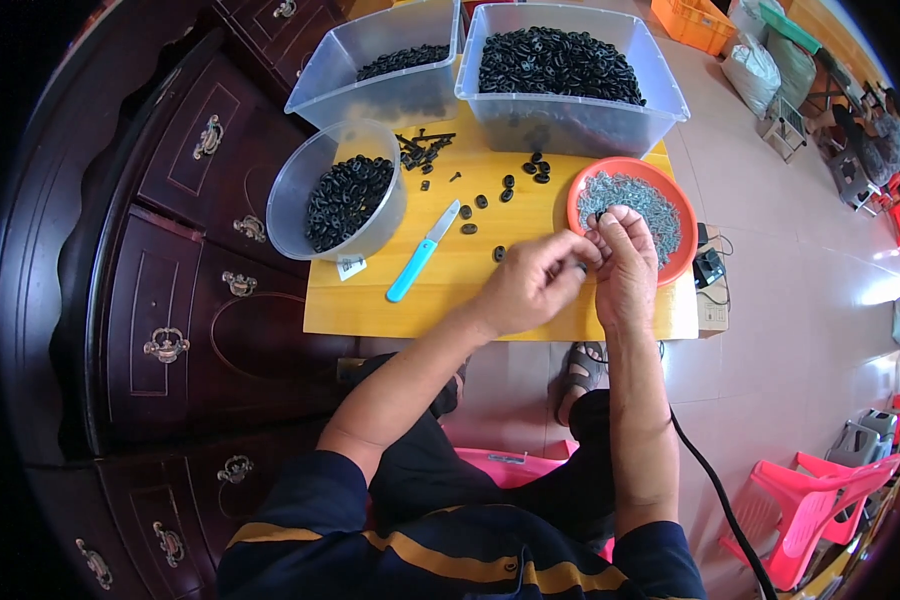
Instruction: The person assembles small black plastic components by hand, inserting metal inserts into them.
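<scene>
My two hands meet over the near left rim of an orange-red bowl (686, 220) filled with small silvery screws (642, 195). In the fingertips of my right hand (625, 262) is a small black oval piece (597, 216), partly covered by the fingers. Right beside it, my left hand (538, 282) is closed, its fingertips pinched together. A small dark spot shows at those fingers, too little to name. Similar black oval pieces (469, 229) lie loose on the yellow table (370, 310), left of and beyond my hands.
A knife with a turquoise handle (410, 272) lies left of my hands. Behind it stand a round clear tub (288, 215) and two clear boxes (570, 108) (370, 100) of black pieces. Black screws (425, 150) lie between them. Dark wooden drawers (195, 150) border the left side.
</scene>
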Motion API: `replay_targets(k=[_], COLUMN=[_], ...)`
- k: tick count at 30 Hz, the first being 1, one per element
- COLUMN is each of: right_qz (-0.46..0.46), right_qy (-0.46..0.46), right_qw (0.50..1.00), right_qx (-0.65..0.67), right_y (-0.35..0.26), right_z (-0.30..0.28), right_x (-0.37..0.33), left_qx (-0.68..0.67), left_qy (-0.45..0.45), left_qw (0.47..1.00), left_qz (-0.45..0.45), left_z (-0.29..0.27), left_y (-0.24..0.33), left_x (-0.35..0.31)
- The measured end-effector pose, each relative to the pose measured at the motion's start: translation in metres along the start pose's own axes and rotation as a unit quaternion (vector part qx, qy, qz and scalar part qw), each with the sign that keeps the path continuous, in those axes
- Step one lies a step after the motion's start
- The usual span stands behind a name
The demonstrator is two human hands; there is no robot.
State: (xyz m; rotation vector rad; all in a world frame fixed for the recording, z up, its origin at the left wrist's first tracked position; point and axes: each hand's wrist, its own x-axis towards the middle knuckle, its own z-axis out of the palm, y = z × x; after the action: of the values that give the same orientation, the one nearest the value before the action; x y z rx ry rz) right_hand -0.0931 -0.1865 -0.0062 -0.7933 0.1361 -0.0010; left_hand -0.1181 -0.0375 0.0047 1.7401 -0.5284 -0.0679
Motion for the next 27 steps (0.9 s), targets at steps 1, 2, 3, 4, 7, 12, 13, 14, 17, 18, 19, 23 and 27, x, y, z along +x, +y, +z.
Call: replay_targets(k=[1, 2, 3, 4, 7, 12, 13, 14, 17, 18, 19, 23, 27], right_qz=[-0.015, -0.031, -0.031, -0.033, -0.049, -0.074, -0.074, -0.074, -0.073, -0.073, -0.078, -0.088, -0.089], right_qy=[0.0, 0.0, 0.0, -0.019, -0.054, -0.094, -0.097, -0.101, -0.106, -0.107, -0.119, -0.137, -0.144], right_qw=[0.999, 0.997, 0.997, 0.995, 0.986, 0.97, 0.968, 0.965, 0.961, 0.961, 0.955, 0.941, 0.934], right_qx=[-0.036, -0.071, -0.072, -0.096, -0.149, -0.209, -0.219, -0.229, -0.245, -0.246, -0.259, -0.298, -0.314], right_y=[-0.002, -0.003, -0.004, -0.004, -0.002, 0.005, 0.005, 0.005, 0.006, 0.008, 0.009, 0.011, 0.01], right_z=[-0.001, -0.001, -0.002, -0.003, 0.001, 0.008, 0.008, 0.009, 0.008, 0.007, 0.005, 0.005, 0.006], right_x=[0.0, 0.001, 0.001, 0.001, -0.003, -0.006, -0.007, -0.007, -0.007, -0.006, -0.005, -0.006, -0.007], left_qx=[0.0, 0.001, 0.002, -0.017, -0.078, -0.084, -0.052, -0.021, 0.002, 0.002, 0.005, 0.054, 0.069], left_qy=[0.001, 0.036, 0.07, 0.081, 0.109, 0.121, 0.115, 0.108, 0.113, 0.113, 0.122, 0.12, 0.111], left_qw=[1.0, 0.999, 0.997, 0.996, 0.991, 0.989, 0.992, 0.994, 0.994, 0.994, 0.993, 0.99, 0.99], left_qz=[0.0, 0.012, 0.024, 0.015, -0.022, -0.014, -0.011, -0.007, 0.002, 0.002, 0.004, 0.041, 0.046], left_z=[-0.007, -0.015, -0.022, -0.03, -0.044, -0.052, -0.053, -0.053, -0.053, -0.053, -0.051, -0.051, -0.052], left_y=[-0.003, -0.009, -0.012, -0.013, -0.01, -0.015, -0.015, -0.016, -0.016, -0.015, -0.012, -0.003, 0.0], left_x=[0.001, 0.002, 0.003, 0.005, 0.004, 0.003, 0.003, 0.002, 0.001, 0.001, 0.001, 0.002, 0.002])
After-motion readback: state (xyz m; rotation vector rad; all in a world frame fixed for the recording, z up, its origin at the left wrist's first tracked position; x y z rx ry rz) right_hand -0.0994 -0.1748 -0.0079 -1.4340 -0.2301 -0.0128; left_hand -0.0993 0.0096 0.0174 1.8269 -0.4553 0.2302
